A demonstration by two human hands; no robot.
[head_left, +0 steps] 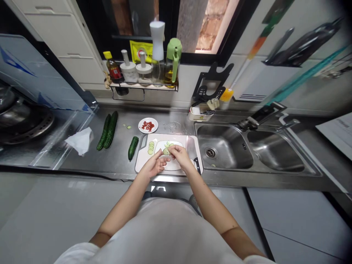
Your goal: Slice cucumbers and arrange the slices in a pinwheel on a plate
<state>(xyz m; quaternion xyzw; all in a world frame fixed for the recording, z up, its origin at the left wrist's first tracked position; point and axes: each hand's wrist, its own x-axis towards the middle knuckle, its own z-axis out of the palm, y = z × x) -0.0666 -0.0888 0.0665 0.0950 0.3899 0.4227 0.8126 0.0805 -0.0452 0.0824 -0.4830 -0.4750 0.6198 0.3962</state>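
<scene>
Over a white plate [176, 165] on the pale cutting board [143, 161], both hands come close together. My right hand [180, 157] is closed in a pinch on a cucumber slice [165, 151]. Beside it, my left hand [155, 165] has its fingers apart, palm turned up, with the thumb close to that slice; whether it touches is unclear. Several more cucumber slices [169, 143] lie on the plate behind the fingers. A short row of slices [151, 147] rests on the board at left. A knife [197, 165] with a black handle lies along the board's right side.
Left of the board is a cut cucumber [133, 148]; two whole cucumbers [111, 129] lie farther left near a white cloth [81, 141]. Behind stands a small plate [141, 125] of chopped red pieces. A double sink [225, 146] adjoins at right. A condiment rack [145, 86] hangs above.
</scene>
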